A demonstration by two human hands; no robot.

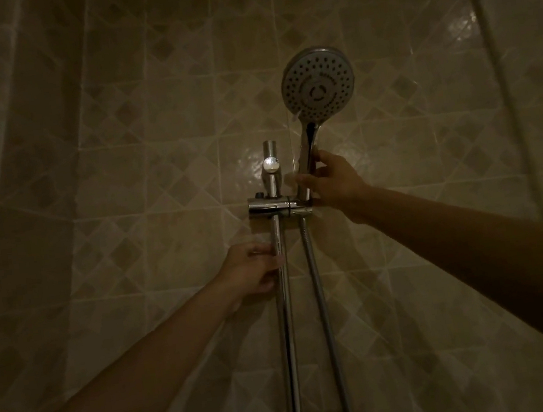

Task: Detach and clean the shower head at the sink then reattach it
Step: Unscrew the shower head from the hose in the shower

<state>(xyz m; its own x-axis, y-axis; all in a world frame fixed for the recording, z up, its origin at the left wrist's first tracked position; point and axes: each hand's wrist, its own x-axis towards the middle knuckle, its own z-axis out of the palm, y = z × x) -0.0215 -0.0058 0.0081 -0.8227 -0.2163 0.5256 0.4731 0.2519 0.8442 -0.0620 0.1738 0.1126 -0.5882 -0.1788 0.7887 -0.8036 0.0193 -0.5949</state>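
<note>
Your right hand (332,182) grips round chrome shower head (316,85) handle; left hand (254,270) wraps smooth chrome vert. rail (287,324); ribbed metal hose (322,302) hangs beside.

Dim, yellowish light throughout; the far tiled wall (183,120) shows faint glare upper right, a bright glint marks the rail (270,163), and the edges perhaps bow.

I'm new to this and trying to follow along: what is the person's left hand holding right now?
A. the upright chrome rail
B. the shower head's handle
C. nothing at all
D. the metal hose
A: the left hand is wrapped around the upright chrome rail below the bracket, while the right hand grips the handle of the shower head, which sits in that bracket.
</note>
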